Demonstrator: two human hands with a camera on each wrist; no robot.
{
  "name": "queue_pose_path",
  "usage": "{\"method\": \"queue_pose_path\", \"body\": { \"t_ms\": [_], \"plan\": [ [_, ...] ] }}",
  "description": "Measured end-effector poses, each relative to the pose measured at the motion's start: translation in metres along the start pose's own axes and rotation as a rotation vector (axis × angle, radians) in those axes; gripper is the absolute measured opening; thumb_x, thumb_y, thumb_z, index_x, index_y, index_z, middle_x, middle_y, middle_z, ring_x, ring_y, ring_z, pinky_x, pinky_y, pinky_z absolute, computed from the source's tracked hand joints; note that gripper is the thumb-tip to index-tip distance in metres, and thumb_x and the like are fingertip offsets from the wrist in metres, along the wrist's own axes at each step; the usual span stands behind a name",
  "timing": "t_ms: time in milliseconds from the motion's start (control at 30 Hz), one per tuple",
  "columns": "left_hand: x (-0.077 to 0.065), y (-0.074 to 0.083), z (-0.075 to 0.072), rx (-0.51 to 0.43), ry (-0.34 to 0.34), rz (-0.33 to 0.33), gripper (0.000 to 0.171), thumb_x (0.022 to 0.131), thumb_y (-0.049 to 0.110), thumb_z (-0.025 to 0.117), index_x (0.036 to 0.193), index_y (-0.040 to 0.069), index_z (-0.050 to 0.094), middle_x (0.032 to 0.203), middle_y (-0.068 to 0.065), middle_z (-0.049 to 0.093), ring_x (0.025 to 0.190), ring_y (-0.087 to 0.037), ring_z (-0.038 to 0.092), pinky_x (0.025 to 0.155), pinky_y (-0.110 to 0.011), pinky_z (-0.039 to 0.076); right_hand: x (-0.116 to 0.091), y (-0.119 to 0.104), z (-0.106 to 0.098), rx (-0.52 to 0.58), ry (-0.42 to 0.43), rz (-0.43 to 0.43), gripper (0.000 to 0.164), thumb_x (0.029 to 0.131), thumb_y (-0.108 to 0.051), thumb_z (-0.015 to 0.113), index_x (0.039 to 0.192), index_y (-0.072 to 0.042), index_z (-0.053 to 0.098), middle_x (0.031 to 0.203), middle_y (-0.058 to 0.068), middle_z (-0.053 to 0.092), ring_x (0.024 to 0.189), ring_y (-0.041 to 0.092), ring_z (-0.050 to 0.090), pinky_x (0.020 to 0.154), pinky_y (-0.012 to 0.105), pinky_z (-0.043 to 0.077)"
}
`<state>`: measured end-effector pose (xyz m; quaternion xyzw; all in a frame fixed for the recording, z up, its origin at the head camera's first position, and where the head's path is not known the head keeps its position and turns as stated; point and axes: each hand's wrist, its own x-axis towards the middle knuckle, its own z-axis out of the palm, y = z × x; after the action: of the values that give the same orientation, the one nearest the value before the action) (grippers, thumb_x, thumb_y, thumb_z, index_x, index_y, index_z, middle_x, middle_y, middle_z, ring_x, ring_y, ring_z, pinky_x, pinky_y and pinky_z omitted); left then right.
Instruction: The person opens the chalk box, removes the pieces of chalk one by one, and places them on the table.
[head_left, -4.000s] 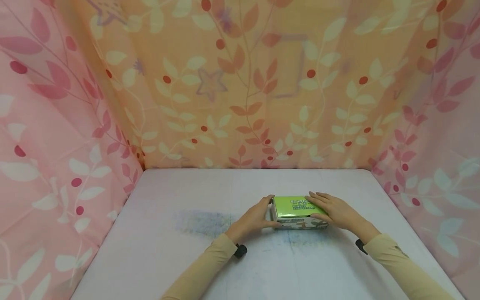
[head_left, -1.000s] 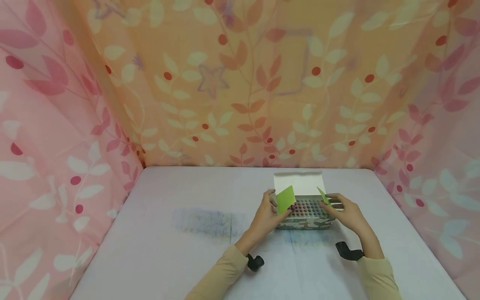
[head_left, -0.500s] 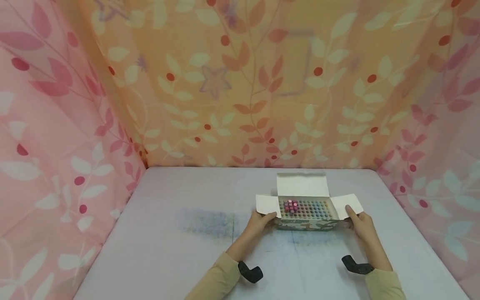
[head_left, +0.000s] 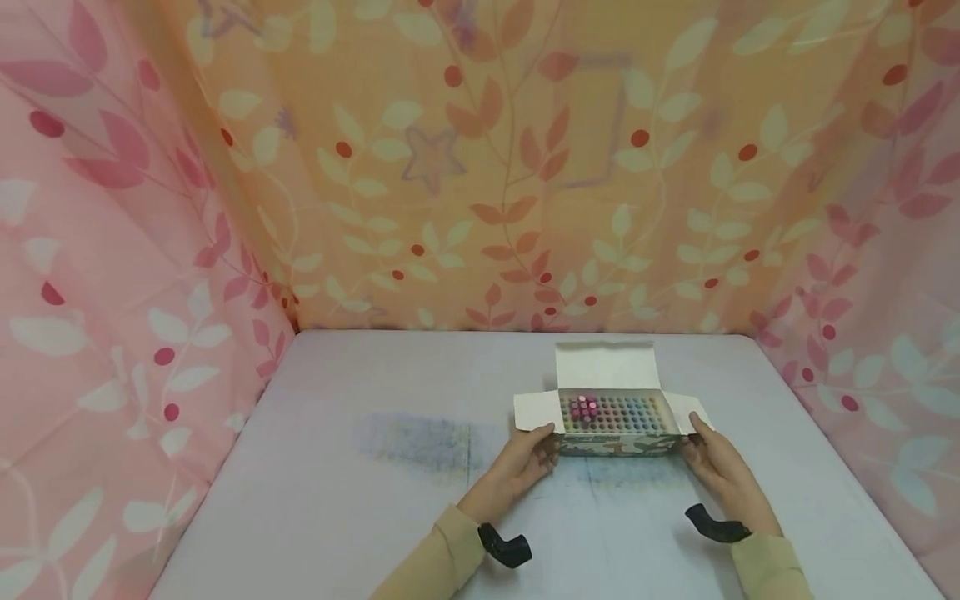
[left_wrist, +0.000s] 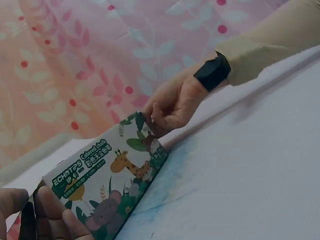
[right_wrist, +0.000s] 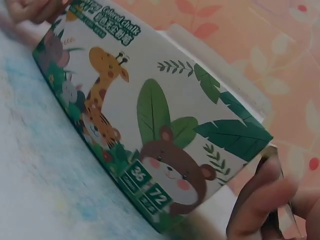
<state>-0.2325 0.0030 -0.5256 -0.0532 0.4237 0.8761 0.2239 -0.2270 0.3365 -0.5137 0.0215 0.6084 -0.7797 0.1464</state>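
Note:
A chalk box stands with its lid folded back and both end flaps spread sideways. Rows of coloured chalk show inside, several pink sticks rising above the rest. My left hand pinches the left flap, thumb on top and fingers under it. At the other end my right hand holds the right flap between thumb and fingers. The printed front carries a giraffe and a bear, and reads "Colored chalk" in the left wrist view.
The box sits right of centre on a white table with blue chalky smudges. Floral curtains hang behind and at both sides. A dark wrist camera is strapped at each sleeve cuff.
Four seconds ago the green box was closed between both hands. The lid was folded back, then the end flaps were turned outward. In the last half second the right flap has dropped lower.

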Motion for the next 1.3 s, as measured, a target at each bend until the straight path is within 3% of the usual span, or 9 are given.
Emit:
{"method": "queue_pose_path", "body": {
  "t_ms": [67, 100, 167, 333, 433, 500, 733, 967, 1300],
  "plan": [
    [-0.001, 0.004, -0.002, 0.113, 0.026, 0.054, 0.032, 0.090, 0.024, 0.061, 0.116, 0.008, 0.051, 0.086, 0.001, 0.061, 0.077, -0.011, 0.057, 0.073, -0.028, 0.043, 0.001, -0.005, 0.000, -0.210, 0.124, -0.024, 0.065, 0.097, -0.042, 0.038, 0.146, -0.006, 0.016, 0.115, -0.002, 0.046, 0.090, -0.003, 0.047, 0.074, 0.014, 0.042],
    [-0.001, 0.007, -0.004, 0.179, 0.046, 0.091, 0.038, 0.089, 0.027, 0.061, 0.119, 0.007, 0.049, 0.088, -0.001, 0.061, 0.079, -0.013, 0.058, 0.073, -0.030, 0.043, 0.003, -0.011, 0.002, -0.158, 0.224, 0.009, 0.069, 0.095, -0.050, 0.036, 0.147, -0.011, 0.012, 0.121, 0.005, 0.045, 0.092, 0.003, 0.050, 0.074, 0.018, 0.044],
    [-0.001, 0.014, -0.007, 0.304, 0.099, 0.162, 0.046, 0.089, 0.031, 0.062, 0.125, 0.006, 0.046, 0.095, -0.004, 0.062, 0.084, -0.017, 0.060, 0.076, -0.033, 0.045, 0.006, -0.021, 0.004, -0.389, 0.389, -0.085, 0.075, 0.095, -0.050, 0.034, 0.148, -0.009, 0.000, 0.132, 0.016, 0.037, 0.100, 0.011, 0.051, 0.074, 0.021, 0.046],
    [-0.002, 0.036, -0.017, 0.593, 0.201, 0.405, 0.048, 0.089, 0.032, 0.061, 0.128, 0.009, 0.045, 0.115, -0.009, 0.056, 0.101, -0.024, 0.056, 0.088, -0.043, 0.043, 0.009, -0.050, 0.016, -0.864, 0.708, -0.479, 0.049, 0.099, -0.025, 0.038, 0.140, 0.000, 0.032, 0.124, 0.031, 0.043, 0.103, 0.040, 0.050, 0.073, 0.032, 0.040],
    [-0.001, 0.050, -0.016, 0.805, 0.232, 0.592, 0.041, 0.090, 0.030, 0.060, 0.126, 0.013, 0.049, 0.118, -0.006, 0.053, 0.108, -0.024, 0.050, 0.093, -0.048, 0.038, 0.014, -0.060, 0.029, -0.974, 0.654, -0.715, 0.034, 0.097, -0.014, 0.042, 0.124, 0.004, 0.052, 0.118, 0.031, 0.049, 0.106, 0.047, 0.045, 0.080, 0.044, 0.034],
    [0.001, 0.059, -0.009, 0.974, 0.255, 0.704, 0.034, 0.090, 0.028, 0.061, 0.121, 0.017, 0.055, 0.118, -0.003, 0.053, 0.110, -0.023, 0.049, 0.095, -0.049, 0.035, 0.019, -0.061, 0.039, -1.034, 0.569, -0.774, 0.031, 0.097, -0.014, 0.042, 0.116, 0.004, 0.058, 0.118, 0.031, 0.049, 0.108, 0.049, 0.042, 0.083, 0.052, 0.031],
    [0.013, 0.065, 0.028, 1.453, 0.190, 1.026, 0.013, 0.084, 0.018, 0.067, 0.097, 0.023, 0.067, 0.102, 0.006, 0.061, 0.098, -0.015, 0.055, 0.091, -0.044, 0.038, 0.041, -0.044, 0.067, -1.298, 0.362, -0.679, 0.031, 0.097, -0.027, 0.045, 0.115, -0.008, 0.062, 0.130, 0.028, 0.045, 0.120, 0.055, 0.031, 0.087, 0.073, 0.021],
    [0.032, 0.051, 0.049, 1.679, 0.019, 0.978, 0.010, 0.088, 0.022, 0.062, 0.095, 0.023, 0.069, 0.100, 0.008, 0.062, 0.092, -0.012, 0.056, 0.082, -0.034, 0.044, 0.058, -0.020, 0.064, -1.367, 0.312, -0.665, 0.033, 0.090, -0.030, 0.059, 0.118, -0.013, 0.061, 0.133, 0.027, 0.043, 0.127, 0.053, 0.027, 0.091, 0.073, 0.020],
    [0.056, 0.043, 0.048, 1.790, 0.001, 0.898, 0.011, 0.088, 0.026, 0.062, 0.096, 0.026, 0.070, 0.102, 0.008, 0.060, 0.091, -0.012, 0.052, 0.079, -0.032, 0.044, 0.062, -0.011, 0.066, -1.365, 0.302, -0.578, 0.046, 0.084, -0.037, 0.066, 0.125, -0.016, 0.057, 0.136, 0.023, 0.042, 0.113, 0.048, 0.044, 0.087, 0.066, 0.031]
  ]
}}
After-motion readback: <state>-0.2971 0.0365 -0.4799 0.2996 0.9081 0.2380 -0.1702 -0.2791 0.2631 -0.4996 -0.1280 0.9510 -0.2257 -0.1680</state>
